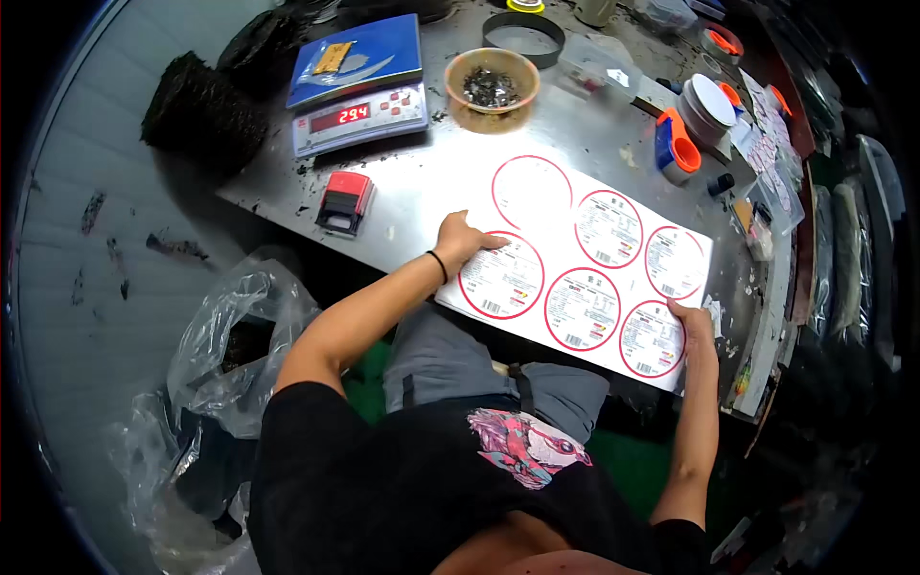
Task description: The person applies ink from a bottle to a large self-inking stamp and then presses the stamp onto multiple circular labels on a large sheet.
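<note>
Apart — hands (459,240) (697,324) hold label sheet (578,264).

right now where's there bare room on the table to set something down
Bare tabletop shows between the bowl, the label sheet and the orange-and-blue object; another patch lies between the scale, the red stamp and the label sheet, near the left hand. Crowded: the far edge and right side, around the white discs.
</note>
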Tool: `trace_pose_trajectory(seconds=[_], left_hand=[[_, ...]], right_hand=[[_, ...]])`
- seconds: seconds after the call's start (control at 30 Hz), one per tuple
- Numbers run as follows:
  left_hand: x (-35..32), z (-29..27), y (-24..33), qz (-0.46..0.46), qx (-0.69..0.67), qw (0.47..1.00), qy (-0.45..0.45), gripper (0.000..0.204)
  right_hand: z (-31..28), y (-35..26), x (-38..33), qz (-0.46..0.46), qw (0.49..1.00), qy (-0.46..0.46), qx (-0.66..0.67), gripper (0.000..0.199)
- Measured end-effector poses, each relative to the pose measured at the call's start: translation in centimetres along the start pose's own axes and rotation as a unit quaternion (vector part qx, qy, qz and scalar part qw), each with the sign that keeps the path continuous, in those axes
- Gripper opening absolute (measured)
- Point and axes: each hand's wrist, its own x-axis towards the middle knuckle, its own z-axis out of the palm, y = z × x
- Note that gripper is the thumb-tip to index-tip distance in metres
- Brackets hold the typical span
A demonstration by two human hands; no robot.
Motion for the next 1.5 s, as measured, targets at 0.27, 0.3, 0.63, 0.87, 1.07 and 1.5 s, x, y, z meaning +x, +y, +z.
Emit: trace_pose_trajectory(seconds=[0.27,0.3,0.63,0.87,1.07,1.5], left_hand=[[0.0,-2.8,-0.7,0.158,0.311,0.932,0.097,0.048],[-0.6,-3.4,-1.0,0.156,0.312,0.932,0.097,0.048],[-0.5,-18.5,-1.2,0.029,0.472,0.766,0.434,0.107],[0.7,-13.1,-0.1,0.34,0.401,0.782,0.335,0.082],[-1.6,-4.7,4.8,0.499,0.388,0.75,0.193,0.088],[-4.7,-1.1,3.6,0.499,0.435,0.731,0.168,0.093]], right_hand=[[-0.9,-0.7,-1.7,-0.23,0.825,0.247,-0.453,0.043],[0.6,-1.6,-2.8,-0.237,0.817,0.253,-0.461,0.04],[10.9,-2.3,-6.8,-0.336,0.873,0.01,-0.354,0.025],[21.3,-5.0,-8.1,-0.343,0.896,-0.137,-0.248,0.022],[31.2,-6.1,-8.2,-0.278,0.899,-0.332,-0.069,0.07],[29.7,-4.4,-10.0,-0.267,0.91,-0.317,0.016,0.048]])
